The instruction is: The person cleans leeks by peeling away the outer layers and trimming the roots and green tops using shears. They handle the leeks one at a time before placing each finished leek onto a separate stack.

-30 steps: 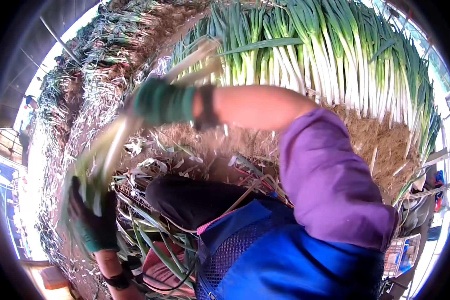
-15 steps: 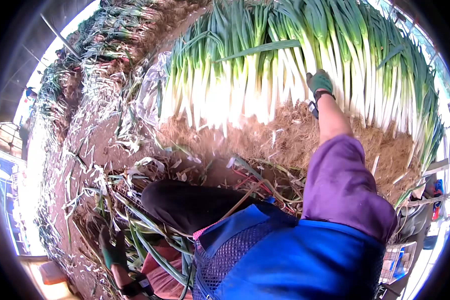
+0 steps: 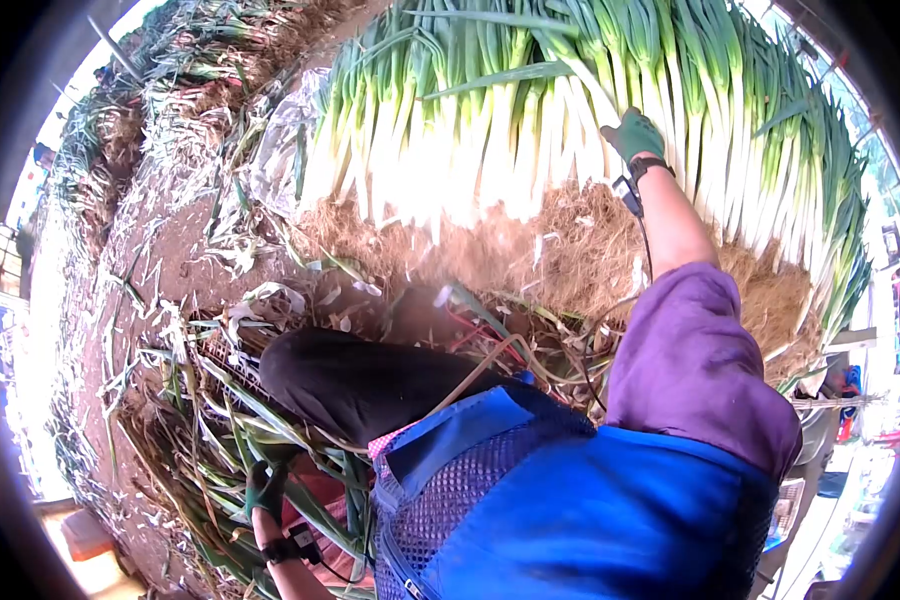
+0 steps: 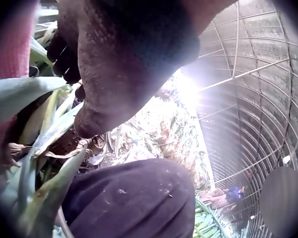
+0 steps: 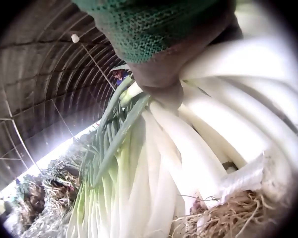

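Long white-stemmed green onions (image 3: 490,130) lie side by side in a thick row, leaves away from the person and roots nearer. My right hand (image 3: 637,137), in a green and dark glove, grips a green onion (image 3: 592,88) at its white stem, among the others. In the right wrist view the thumb (image 5: 161,91) lies against the white stems. My left hand (image 3: 267,487), gloved too, is low beside the lap at a heap of loose, untrimmed green onions (image 3: 190,450). Its fingers (image 4: 64,62) are loosely bent and apart from the thumb, close to the leaves (image 4: 54,119).
Tangled brown roots (image 3: 530,240) edge the row. The person's knee (image 3: 320,380) is between the heap and the row. Leaf scraps litter the soil (image 3: 180,250); plastic sheeting (image 3: 280,150) lies at the row's left end. More unsorted bundles (image 3: 220,80) lie behind, under an arched roof (image 4: 253,89).
The right hand crossed from the left side to the row, then stayed there. The left hand let go of blurred stalks and moved down and right to the heap by the lap.
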The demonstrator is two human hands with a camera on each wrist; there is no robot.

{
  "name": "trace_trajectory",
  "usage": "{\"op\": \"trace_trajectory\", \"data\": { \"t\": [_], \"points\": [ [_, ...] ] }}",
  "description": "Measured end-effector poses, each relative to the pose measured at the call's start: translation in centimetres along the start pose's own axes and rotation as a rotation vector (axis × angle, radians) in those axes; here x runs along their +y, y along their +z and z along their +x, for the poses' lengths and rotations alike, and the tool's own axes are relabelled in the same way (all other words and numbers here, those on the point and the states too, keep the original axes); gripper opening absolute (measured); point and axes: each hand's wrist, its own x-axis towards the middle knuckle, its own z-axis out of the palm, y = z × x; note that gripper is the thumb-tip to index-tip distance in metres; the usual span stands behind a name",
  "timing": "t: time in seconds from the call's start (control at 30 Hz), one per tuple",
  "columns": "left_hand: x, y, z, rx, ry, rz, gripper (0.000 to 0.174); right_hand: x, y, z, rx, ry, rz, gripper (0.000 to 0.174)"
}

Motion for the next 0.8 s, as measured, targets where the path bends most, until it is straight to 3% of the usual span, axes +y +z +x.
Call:
{"op": "trace_trajectory", "data": {
  "t": [0.13, 0.33, 0.37, 0.43, 0.47, 0.53, 0.6, 0.63, 0.73, 0.8],
  "points": [
    [-4.0, -0.7, 0.9, -0.001, -0.006, -0.055, 0.042, -3.1, -1.3, 0.1, -0.033, -0.079, 0.169, 0.052],
    [-3.9, 0.6, 0.6, -0.023, -0.017, -0.178, 0.038, -9.8, 0.7, -0.6, -0.063, 0.05, 0.862, 0.038],
    [-3.8, 0.8, 0.7, -0.016, -0.03, -0.172, 0.037, -9.0, 4.1, 2.9, -0.241, -0.067, 0.679, 0.036],
    [-4.0, 1.1, 1.1, -0.003, -0.045, -0.106, 0.037, -10.9, 5.2, 2.5, -0.448, -0.059, 0.626, 0.035],
    [-4.2, 1.2, 0.8, 0.019, -0.055, -0.112, 0.036, -12.2, 5.7, 0.9, -0.481, 0.071, 0.759, 0.036],
    [-3.3, 1.7, -0.3, 0.062, -0.073, -0.124, 0.035, -14.4, 7.8, 0.5, -0.466, 0.216, 0.813, 0.039],
    [-2.9, 2.1, -1.2, 0.115, -0.112, -0.168, 0.035, -16.3, 9.2, -0.3, -0.333, 0.397, 1.018, 0.038],
    [-3.3, 2.2, -1.4, 0.131, -0.128, -0.174, 0.036, -14.9, 14.5, 4.0, -0.218, 0.341, 0.941, 0.034],
    [-4.7, 2.3, -1.0, 0.159, -0.178, -0.177, 0.039, -16.1, 17.4, 4.5, -0.067, 0.345, 0.556, 0.045],
    [-5.6, 2.4, -0.9, 0.175, -0.207, -0.185, 0.041, -16.3, 17.8, 3.8, -0.12, 0.272, 0.496, 0.046]
  ]
}}
